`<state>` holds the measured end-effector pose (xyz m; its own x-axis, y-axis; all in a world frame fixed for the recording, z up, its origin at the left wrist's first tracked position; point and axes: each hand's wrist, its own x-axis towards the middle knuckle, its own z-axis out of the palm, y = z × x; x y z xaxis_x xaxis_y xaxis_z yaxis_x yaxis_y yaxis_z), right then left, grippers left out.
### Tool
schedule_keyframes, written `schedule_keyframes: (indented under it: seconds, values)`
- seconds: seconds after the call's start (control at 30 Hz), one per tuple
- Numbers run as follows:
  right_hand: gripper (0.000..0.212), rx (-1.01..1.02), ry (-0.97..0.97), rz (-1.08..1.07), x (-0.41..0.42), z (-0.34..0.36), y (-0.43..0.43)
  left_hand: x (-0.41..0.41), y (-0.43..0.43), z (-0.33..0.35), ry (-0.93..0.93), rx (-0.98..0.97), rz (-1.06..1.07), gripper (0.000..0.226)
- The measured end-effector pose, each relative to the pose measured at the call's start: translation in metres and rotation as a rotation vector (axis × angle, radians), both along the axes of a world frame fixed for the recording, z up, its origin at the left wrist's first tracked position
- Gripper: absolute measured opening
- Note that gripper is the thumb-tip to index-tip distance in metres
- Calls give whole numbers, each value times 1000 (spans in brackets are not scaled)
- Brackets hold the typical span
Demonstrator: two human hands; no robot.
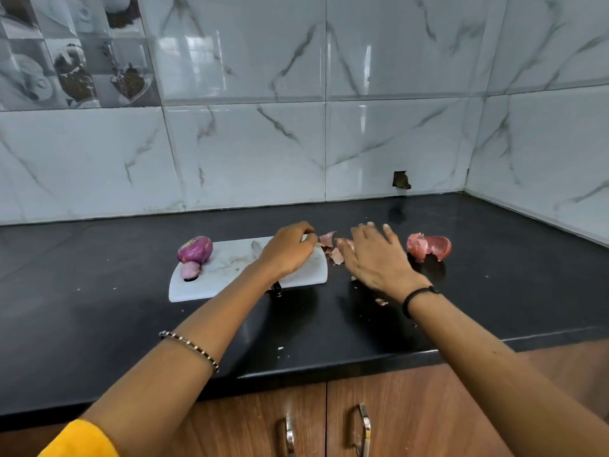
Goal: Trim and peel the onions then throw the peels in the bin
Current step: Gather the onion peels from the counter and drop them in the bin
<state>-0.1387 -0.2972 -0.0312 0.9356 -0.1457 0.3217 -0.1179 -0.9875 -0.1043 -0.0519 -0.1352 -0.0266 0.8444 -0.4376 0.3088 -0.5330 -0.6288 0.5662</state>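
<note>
Black stone countertop (329, 324), bearing a white rectangular plastic cutting board (230, 282). At the board's left end: one peeled purple onion (195, 249), with a smaller pale-purple onion piece (190, 270) touching it in front. Left hand (288, 250) lies over the board's right end, fingers curled down at the far corner (whether they pinch anything cannot be told). Right hand (372, 255), fingers spread, palm down just beside the board. Loose pink onion peels (329, 245) lie between the hands. A curled heap of pink onion skin (428, 247) lies to the right of the right hand.
</note>
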Motion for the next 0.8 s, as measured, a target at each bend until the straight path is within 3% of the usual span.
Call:
schedule_keyframes:
  seconds: [0.27, 0.43, 0.63, 0.8]
  values:
    - [67, -36, 61, -286, -12, 1, -68, 22, -71, -7, 132, 85, -8, 52]
    - [60, 207, 93, -372, -10, -14, -88, 21, -95, -21, 174, 143, 11, 61]
    - [50, 396, 119, -132, 8, -19, -87, 20, -115, -32, 191, 47, -63, 56]
    - [47, 564, 69, 32, 24, -16, -86, 35, -116, -34, 120, -54, 37, 56]
